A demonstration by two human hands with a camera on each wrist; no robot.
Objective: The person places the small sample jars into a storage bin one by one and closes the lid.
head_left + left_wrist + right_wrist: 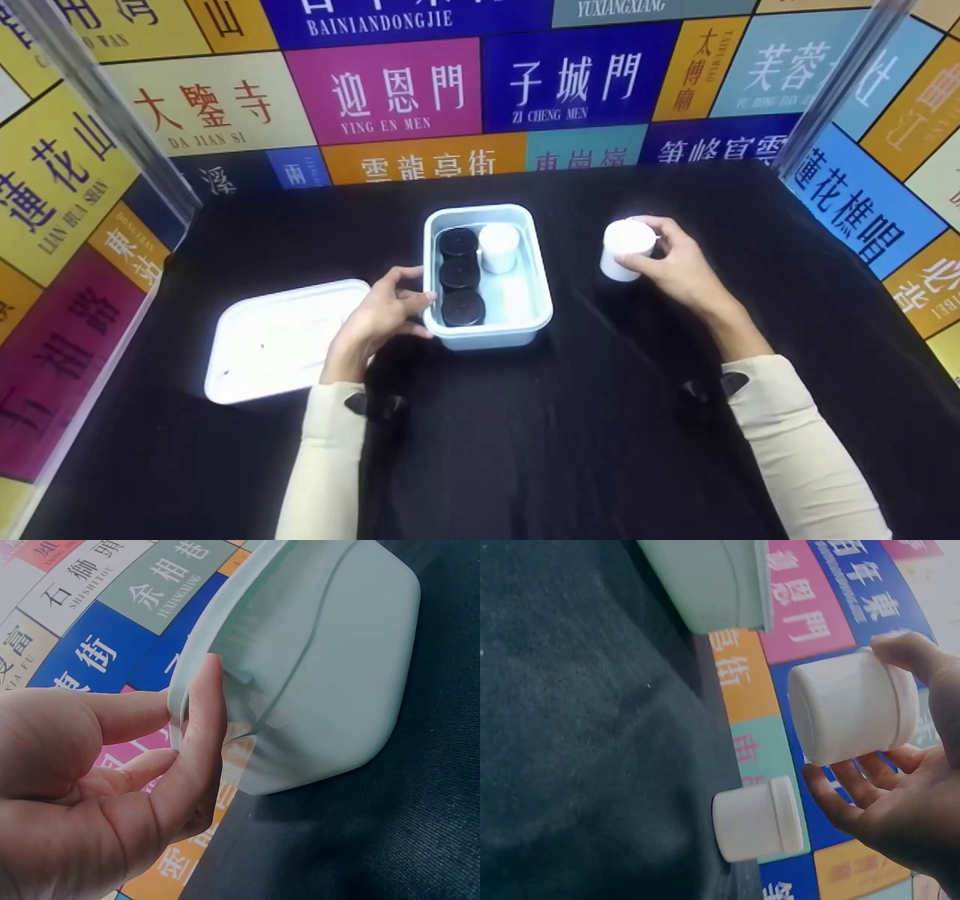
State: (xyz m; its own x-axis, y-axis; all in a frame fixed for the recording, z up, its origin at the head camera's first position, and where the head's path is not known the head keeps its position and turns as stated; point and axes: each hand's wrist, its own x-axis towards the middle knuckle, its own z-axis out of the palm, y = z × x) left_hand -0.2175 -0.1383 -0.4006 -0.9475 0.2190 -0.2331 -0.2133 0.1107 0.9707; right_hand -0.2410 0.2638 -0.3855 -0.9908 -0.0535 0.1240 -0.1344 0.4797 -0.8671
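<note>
A pale blue-green plastic box (532,300) stands on the black cloth. Three black round-topped pieces (463,307) line its left side, and a white jar (499,247) sits at its back right. My left hand (386,304) pinches the box's left rim; the left wrist view shows the thumb and fingers (202,712) on either side of it. To the right of the box, my right hand (679,262) holds another white jar (847,705) by its lid end, above the cloth. A further white jar (754,821) stands nearby in the right wrist view.
A white rectangular lid (277,341) lies flat on the cloth left of the box, partly behind the left hand. Panels with colourful printed signs (405,90) enclose the back and sides. Black cloth (525,450) covers the table.
</note>
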